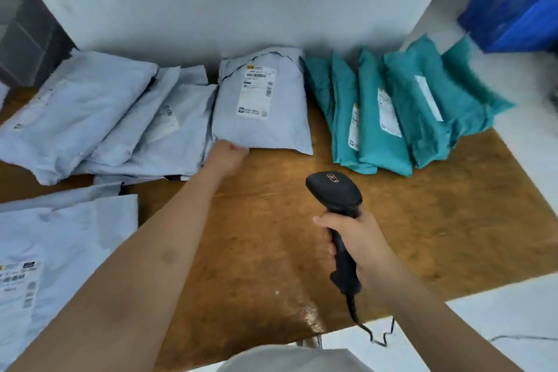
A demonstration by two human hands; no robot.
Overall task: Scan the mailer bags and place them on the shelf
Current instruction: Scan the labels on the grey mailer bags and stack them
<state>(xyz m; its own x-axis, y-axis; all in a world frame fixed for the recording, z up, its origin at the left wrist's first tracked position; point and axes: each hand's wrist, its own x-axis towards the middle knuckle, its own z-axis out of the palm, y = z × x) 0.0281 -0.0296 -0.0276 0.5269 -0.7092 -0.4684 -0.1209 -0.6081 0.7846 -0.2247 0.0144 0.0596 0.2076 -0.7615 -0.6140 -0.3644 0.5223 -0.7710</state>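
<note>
A white mailer bag (271,130) with a printed label leans against the white back wall at the middle of the brown table. My left hand (227,154) grips its lower left corner, fingers tucked under the bag. My right hand (356,238) holds a black barcode scanner (335,193) by the handle above the table, its head pointing toward that bag. Several more white mailer bags (90,118) lie overlapped to the left. Several teal mailer bags (392,118) stand in a leaning row to the right.
The brown table (422,220) has bare surface in front of the teal bags. Another white labelled bag (60,251) lies at the near left. A blue crate (513,9) sits at the far right. The scanner's cable (362,326) hangs over the table's front edge.
</note>
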